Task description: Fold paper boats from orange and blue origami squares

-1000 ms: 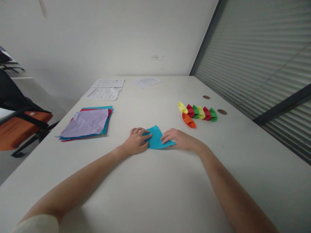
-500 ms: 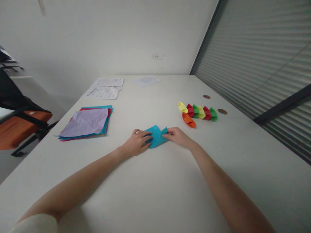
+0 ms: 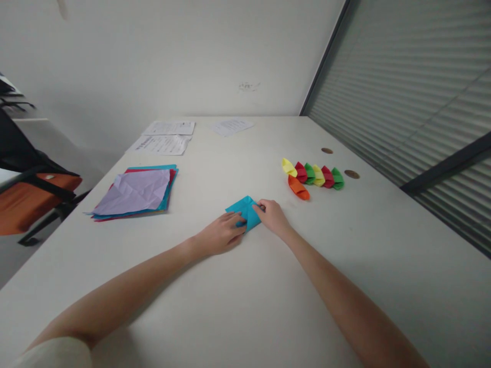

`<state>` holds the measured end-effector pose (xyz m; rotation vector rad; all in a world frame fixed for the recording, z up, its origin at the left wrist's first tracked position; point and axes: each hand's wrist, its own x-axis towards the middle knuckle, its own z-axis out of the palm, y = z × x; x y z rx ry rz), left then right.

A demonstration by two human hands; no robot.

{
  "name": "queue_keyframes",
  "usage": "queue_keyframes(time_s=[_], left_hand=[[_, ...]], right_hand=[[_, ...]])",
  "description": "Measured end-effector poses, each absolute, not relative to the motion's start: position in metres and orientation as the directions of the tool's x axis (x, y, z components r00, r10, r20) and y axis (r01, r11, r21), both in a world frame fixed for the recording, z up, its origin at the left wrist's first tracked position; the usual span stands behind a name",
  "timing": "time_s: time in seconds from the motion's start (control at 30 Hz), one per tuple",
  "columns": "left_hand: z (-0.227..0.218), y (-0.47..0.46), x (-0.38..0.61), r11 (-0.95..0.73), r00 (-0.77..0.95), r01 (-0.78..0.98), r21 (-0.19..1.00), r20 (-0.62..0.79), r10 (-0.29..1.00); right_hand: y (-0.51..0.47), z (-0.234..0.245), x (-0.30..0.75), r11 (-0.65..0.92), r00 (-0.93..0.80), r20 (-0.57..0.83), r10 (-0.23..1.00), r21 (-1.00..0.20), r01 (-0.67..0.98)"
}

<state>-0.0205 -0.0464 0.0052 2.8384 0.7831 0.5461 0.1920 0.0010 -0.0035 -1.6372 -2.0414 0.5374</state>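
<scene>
A piece of blue folded paper [image 3: 248,207] lies on the white table [image 3: 245,301] in front of me. My left hand [image 3: 224,232] rests over its lower left part, fingers stretched out and pressing the paper down. At the right edge, my right hand [image 3: 273,217] pinches a folded flap between thumb and fingers, with the flap laid in toward the middle. The fingertips of my left hand hide some of the folds.
A stack of coloured paper sheets [image 3: 134,193], lilac on top, lies at the left. Several small folded paper pieces in a row [image 3: 317,175] and an orange folded piece [image 3: 298,188] sit to the right. Printed sheets [image 3: 163,144] lie farther back. An orange chair [image 3: 42,197] stands beyond the left edge.
My right hand has brought the right flap of the blue paper inward to the left. My left hand has slid slightly right and nearer to me.
</scene>
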Motion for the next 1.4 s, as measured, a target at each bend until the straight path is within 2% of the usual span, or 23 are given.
queue_keyframes(time_s=[0.13,0.27,0.43,0.67,0.97,1.4], left_hand=[[0.006,-0.051,-0.019,-0.860,0.812,0.437,0.262,0.296,0.503],[0.006,-0.053,-0.021,-0.881,0.841,0.375,0.289,0.293,0.454],[0.005,-0.053,-0.022,-0.849,0.814,0.423,0.316,0.279,0.509],[0.006,-0.051,-0.024,-0.801,0.746,0.479,0.360,0.315,0.587],[0.006,-0.049,-0.029,-0.818,0.789,0.443,0.366,0.274,0.550],[0.004,-0.049,-0.028,-0.824,0.777,0.435,0.363,0.311,0.547]], right_hand=[[0.005,-0.001,0.189,0.184,-0.161,0.090,0.983,-0.432,0.883],[0.005,0.002,0.187,0.173,-0.143,0.107,0.984,-0.375,0.911],[-0.002,-0.003,0.187,0.325,-0.248,0.246,0.937,-0.353,0.877],[-0.020,0.003,0.186,0.495,-0.452,0.222,0.864,-0.207,0.844],[-0.024,-0.003,0.180,0.473,-0.448,0.165,0.879,-0.169,0.865],[-0.024,-0.002,0.179,0.488,-0.472,0.137,0.871,-0.131,0.863]])
